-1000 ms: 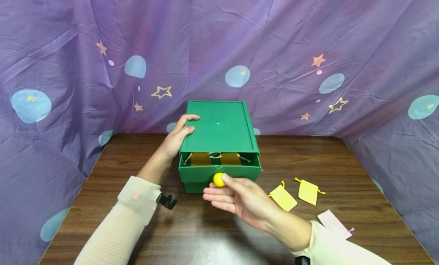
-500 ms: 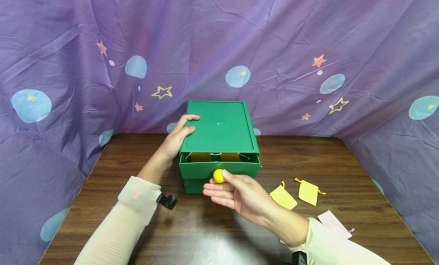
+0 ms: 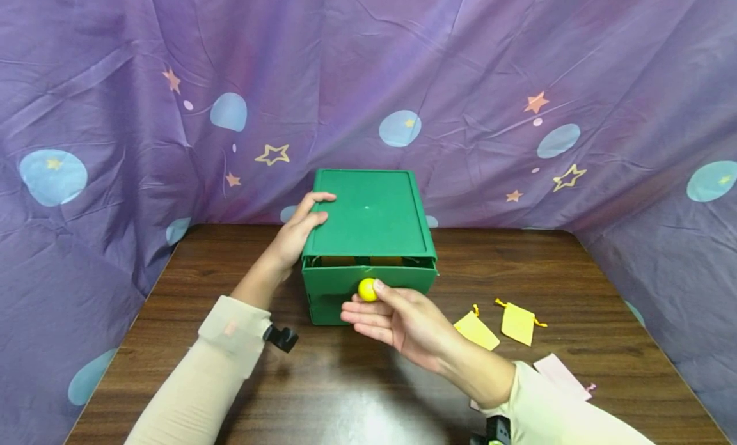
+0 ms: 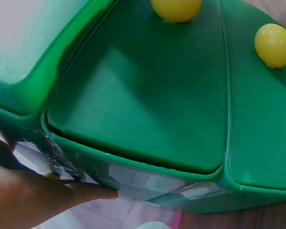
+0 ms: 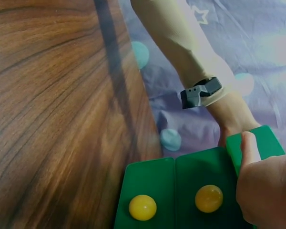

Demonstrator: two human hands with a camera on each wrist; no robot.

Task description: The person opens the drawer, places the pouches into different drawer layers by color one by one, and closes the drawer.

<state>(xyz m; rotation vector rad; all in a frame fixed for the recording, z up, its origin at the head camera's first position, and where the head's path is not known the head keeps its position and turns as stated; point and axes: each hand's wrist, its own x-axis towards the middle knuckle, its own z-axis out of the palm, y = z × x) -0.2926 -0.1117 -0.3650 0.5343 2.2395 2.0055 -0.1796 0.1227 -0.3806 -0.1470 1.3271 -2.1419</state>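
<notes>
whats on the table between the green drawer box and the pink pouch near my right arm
Two yellow drawstring pouches lie there side by side on the wooden table, between the green drawer box and the pink pouch; the head view shows it.

Purple star-printed cloth [image 3: 460, 61] drapes behind a wooden table [image 3: 576, 266].

- Both hands are bare, the left hand [image 3: 299, 231] and the right hand [image 3: 397, 320]; no rings or gloves show on the fingers.
- Well back from the fingers, each forearm wears a snug cream long sleeve [image 3: 219, 352], cuffed at the wrist.
- A small black clip-like device [image 3: 280, 337] sits at the left cuff.
- A similar black piece [image 3: 496, 430] shows under the right sleeve.
</notes>
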